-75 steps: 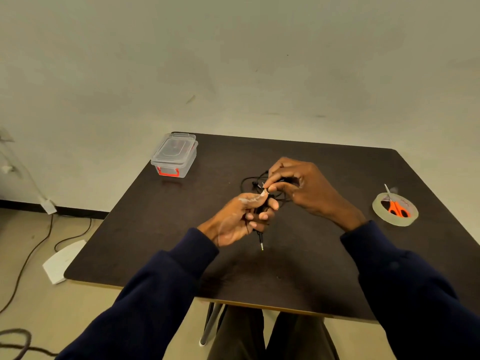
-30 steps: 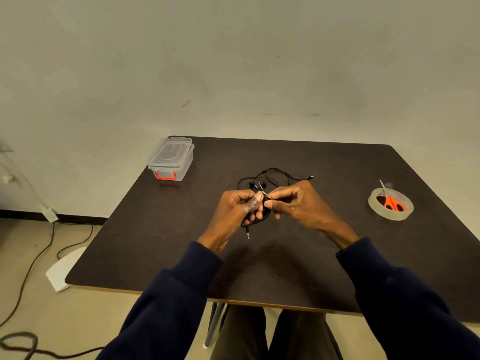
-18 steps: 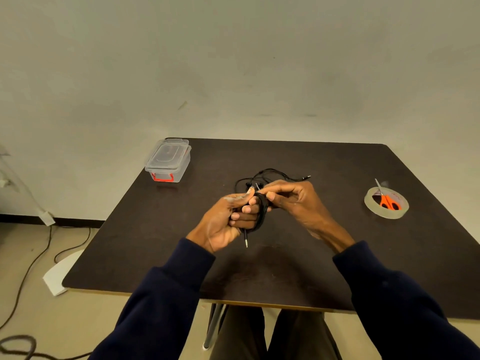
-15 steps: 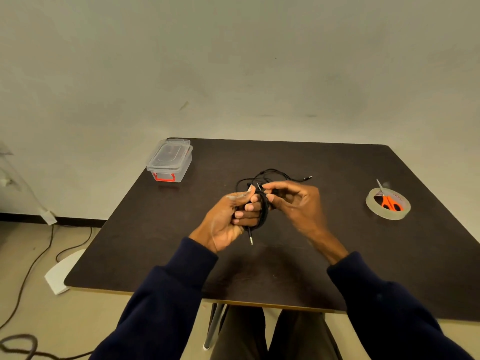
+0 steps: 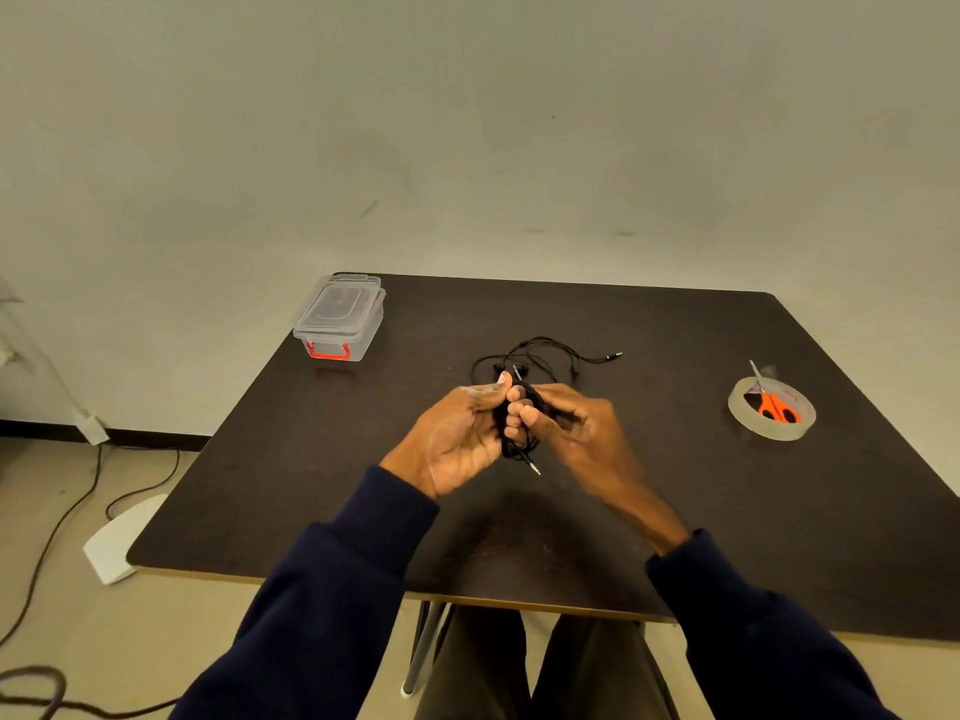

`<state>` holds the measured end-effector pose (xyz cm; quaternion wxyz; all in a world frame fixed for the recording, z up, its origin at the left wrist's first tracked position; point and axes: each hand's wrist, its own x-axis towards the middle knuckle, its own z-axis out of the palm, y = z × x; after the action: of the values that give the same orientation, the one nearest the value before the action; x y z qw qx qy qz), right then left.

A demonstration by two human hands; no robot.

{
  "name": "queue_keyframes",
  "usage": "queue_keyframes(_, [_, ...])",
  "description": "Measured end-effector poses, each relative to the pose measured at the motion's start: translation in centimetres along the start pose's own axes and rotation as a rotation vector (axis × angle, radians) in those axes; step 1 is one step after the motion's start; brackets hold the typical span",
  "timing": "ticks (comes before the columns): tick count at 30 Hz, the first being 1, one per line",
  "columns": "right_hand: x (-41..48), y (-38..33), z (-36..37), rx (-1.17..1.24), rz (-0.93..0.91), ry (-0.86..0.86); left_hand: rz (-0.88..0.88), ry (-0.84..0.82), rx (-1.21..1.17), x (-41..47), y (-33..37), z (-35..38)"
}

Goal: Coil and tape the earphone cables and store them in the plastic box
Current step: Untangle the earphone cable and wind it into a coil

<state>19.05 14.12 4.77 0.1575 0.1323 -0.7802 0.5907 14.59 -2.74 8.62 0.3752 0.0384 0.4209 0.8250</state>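
The coiled earphone cable (image 5: 521, 443) is held above the middle of the counter (image 5: 675, 511), caught between both hands. The left hand (image 5: 457, 439) grips it with its fingers curled round the bundle and its thumb laid on top. A pale, glossy strip lies along that thumb, but what it is cannot be told. The right hand (image 5: 579, 433), somewhat blurred, pinches the same bundle from the other side, thumb pressed to the front of the coil and fingers curled behind. The coil is thin, black and rubbery, gathered into a narrow upright loop. Its metal jack plug (image 5: 534, 466) hangs free below the fingers, pointing down toward the near edge.

Just beyond the hands, toward the far edge, a loose earphone cable (image 5: 545, 350) sprawls flat on the counter in open black loops, with its plug pointing to the right edge. The plastic box (image 5: 340, 319) stands at the far left corner, well apart from the hands. It is clear and rectangular with rounded corners, its lid on and a red latch (image 5: 327, 350) on its near end. Near the right edge lies a tape roll (image 5: 748, 426), a flat translucent ring, with orange-handled scissors (image 5: 774, 407) resting across it. The counter is dark brown, matt and square with rounded corners. Dark blue sleeves (image 5: 332, 589) cover both forearms.
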Motion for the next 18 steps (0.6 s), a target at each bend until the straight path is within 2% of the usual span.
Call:
queue_keyframes(4, [0.3,-0.2,-1.3,0.198,0.077,-0.101,-0.03,-0.014,0.064,-0.4,0.5,0.1])
queue_keyframes(8, [0.2,0.4,-1.9,0.213,0.088,-0.113,0.02,0.017,0.243,-0.7,0.5,0.7])
queue_keyframes(14, [-0.2,0.3,-2.0,0.218,0.067,-0.057,0.181,0.106,0.46,-1.1,-0.2,1.6])
queue_keyframes(18, [-0.5,-0.2,-1.5,0.27,0.086,0.042,0.193,0.116,0.438,-1.6,-0.5,2.4])
